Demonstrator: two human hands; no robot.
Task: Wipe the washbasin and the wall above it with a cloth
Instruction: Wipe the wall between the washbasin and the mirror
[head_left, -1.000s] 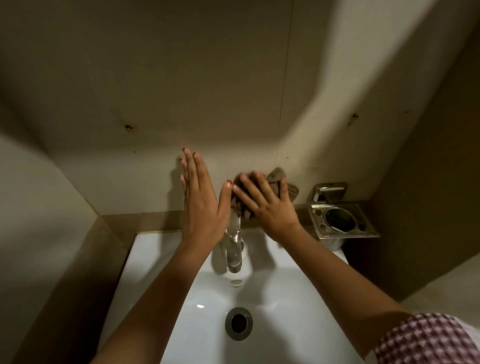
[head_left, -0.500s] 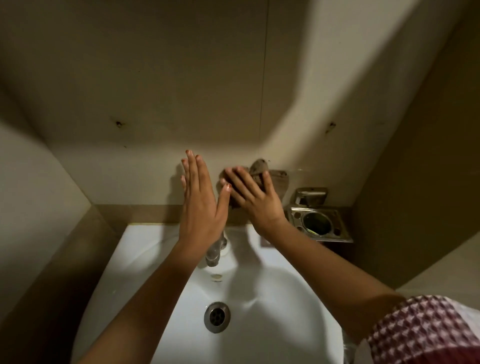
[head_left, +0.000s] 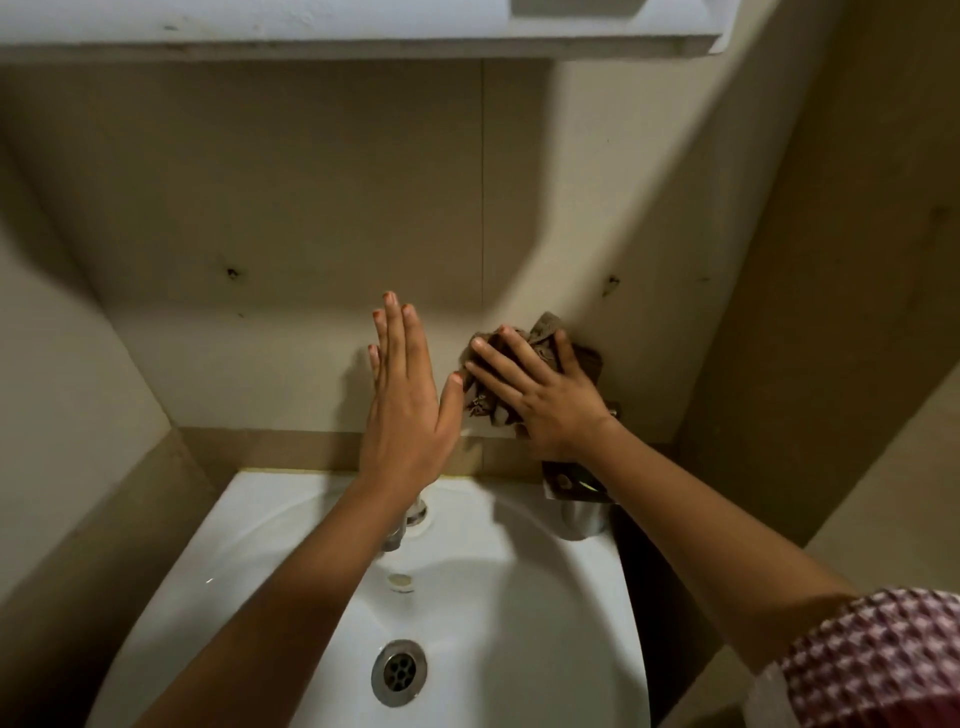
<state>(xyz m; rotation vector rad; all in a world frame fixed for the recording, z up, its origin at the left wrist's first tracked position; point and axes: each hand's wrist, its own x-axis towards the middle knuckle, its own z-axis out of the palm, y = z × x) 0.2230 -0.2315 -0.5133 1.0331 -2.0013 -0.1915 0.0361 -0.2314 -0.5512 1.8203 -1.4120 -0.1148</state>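
The left hand (head_left: 402, 410) is lying flat and empty, fingers straight, seemingly touching the wall (head_left: 260, 208) above the washbasin (head_left: 249, 525). Just to its right, the right hand (head_left: 545, 400) is pressing the brown cloth (head_left: 546, 328) to the wall with spread, straight fingers, not clutching it. The wall-wiping step is probably under way. The next move is calling for firm sweeps across the wall, then down into the washbasin.

A chrome tap (head_left: 410, 515), a drain (head_left: 399, 672), a metal holder (head_left: 582, 515) and a white shelf (head_left: 363, 26) overhead.
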